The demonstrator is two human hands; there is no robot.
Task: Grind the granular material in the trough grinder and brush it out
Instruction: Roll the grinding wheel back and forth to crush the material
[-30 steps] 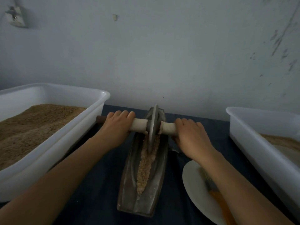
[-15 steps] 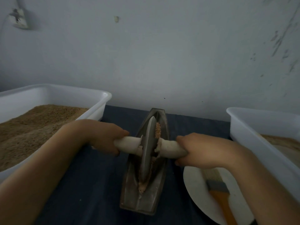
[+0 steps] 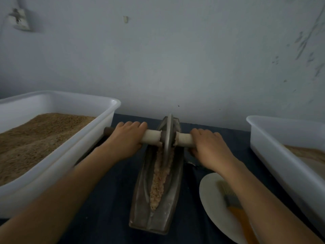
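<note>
While both arms reach forward, the left hand and right hand each curl round the white-wrapped axle of the grinding wheel, which stands upright at the far end of the metal trough grinder. Pale crushed grain lies along the trough's groove. Nearby, a brush rests on a plate.
</note>
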